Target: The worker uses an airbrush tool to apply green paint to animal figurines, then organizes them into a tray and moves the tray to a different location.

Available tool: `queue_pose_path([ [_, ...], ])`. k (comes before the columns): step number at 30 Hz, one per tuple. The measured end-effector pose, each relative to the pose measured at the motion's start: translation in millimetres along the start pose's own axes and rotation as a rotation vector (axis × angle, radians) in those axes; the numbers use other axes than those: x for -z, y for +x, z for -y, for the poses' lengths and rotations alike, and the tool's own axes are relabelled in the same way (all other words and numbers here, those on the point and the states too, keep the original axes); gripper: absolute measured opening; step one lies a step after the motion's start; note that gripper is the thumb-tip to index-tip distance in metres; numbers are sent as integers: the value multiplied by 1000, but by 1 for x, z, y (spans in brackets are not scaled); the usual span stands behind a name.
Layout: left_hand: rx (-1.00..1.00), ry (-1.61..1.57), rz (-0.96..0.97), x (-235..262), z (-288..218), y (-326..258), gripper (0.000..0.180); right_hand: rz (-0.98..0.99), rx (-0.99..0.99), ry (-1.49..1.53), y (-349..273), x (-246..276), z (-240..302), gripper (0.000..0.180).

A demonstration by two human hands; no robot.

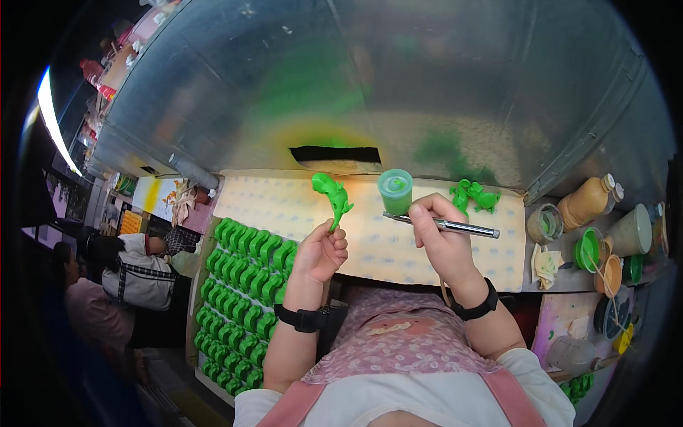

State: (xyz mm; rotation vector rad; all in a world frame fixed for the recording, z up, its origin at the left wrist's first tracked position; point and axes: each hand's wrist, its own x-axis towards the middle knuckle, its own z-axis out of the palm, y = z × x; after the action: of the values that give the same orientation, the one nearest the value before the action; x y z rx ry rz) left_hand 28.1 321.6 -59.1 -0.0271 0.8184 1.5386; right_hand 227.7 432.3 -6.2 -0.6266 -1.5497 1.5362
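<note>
My left hand [324,250] pinches a small green toy dinosaur [330,192] near its thin lower end, holding it upright above the pale paper. My right hand [445,242] is closed around a silver airbrush [466,228], its front end pointing left. A translucent cup of green paint [395,191] sits at the airbrush's front end; whether it is fixed there I cannot tell. The toy and the airbrush are apart. Two or so more green toy figures [475,196] lie on the paper right of the cup.
A tray of green figures in rows [242,285] stands at my left. Paint pots [588,249], bottles [585,203], a jar [545,223] and a stained rag [546,267] crowd the right. A metal booth wall [398,78] with a slot rises behind. Other people [139,274] sit far left.
</note>
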Motion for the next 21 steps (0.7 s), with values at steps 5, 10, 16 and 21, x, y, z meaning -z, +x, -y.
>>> queue_pose_path([
  [5,-98,-24,35,5,-7,-15,21,-20,203,-239,33,-37,-1,20],
  [10,-198,44,22,6,-11,-17,22,-117,97,-297,38,-43,-4,18],
  [16,-220,26,43,2,-8,-6,24,83,181,-214,18,-56,12,18],
  [21,-253,74,-17,-6,-2,-1,21,78,232,-216,22,-64,32,18],
])
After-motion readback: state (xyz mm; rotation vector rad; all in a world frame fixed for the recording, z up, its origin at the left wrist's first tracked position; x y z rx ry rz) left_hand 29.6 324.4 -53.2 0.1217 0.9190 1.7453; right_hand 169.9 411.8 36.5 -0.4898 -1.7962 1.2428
